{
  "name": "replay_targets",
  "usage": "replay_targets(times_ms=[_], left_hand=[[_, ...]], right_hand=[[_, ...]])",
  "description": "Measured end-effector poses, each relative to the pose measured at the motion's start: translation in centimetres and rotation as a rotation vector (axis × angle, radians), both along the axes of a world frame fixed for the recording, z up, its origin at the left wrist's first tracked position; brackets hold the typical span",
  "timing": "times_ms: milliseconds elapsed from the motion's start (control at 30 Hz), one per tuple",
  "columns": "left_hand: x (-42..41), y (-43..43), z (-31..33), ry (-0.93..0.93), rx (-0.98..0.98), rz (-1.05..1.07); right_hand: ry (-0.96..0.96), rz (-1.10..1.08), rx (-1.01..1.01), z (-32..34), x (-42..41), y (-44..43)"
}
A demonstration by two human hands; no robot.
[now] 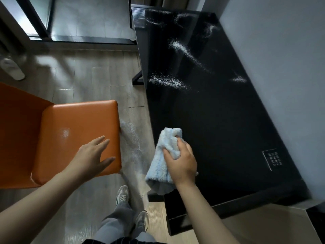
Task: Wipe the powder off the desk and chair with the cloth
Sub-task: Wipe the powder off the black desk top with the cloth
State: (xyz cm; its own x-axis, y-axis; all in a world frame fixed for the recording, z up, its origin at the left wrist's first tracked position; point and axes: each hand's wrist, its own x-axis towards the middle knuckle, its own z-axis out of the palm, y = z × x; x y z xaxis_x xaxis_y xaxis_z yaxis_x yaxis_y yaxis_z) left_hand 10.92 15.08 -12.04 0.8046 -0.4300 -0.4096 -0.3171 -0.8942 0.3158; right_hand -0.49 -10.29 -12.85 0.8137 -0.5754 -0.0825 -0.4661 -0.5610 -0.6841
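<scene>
Powder point(175, 81) lies in white streaks across the far half of the black table point(219, 120), which stands against a pale wall point(281, 59). At the table's near edge the right hand point(181, 161) grips a bunched light-blue cloth point(165, 155), whose tail hangs over the edge. The left hand point(93, 155) rests flat, fingers straight, on the orange chair point(79, 117), near a small powder patch point(66, 133). More powder dusts the wood-look floor point(88, 76) between chair and table. A white slipper point(12, 68) lies far left.
</scene>
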Motion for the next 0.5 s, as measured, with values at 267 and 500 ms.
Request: replay_targets(times_ms=[267, 500], left_hand=[[-0.9, -2.1, -0.2, 0.008, -0.027, -0.025], [1.2, -1.5, -1.9, 0.046, 0.011, -0.024]], right_hand=[[0.133, -0.124, -0.094, -2.6, -4.2, -0.4], [0.145, -0.203, -0.217, -4.5, 1.2, 0.9]])
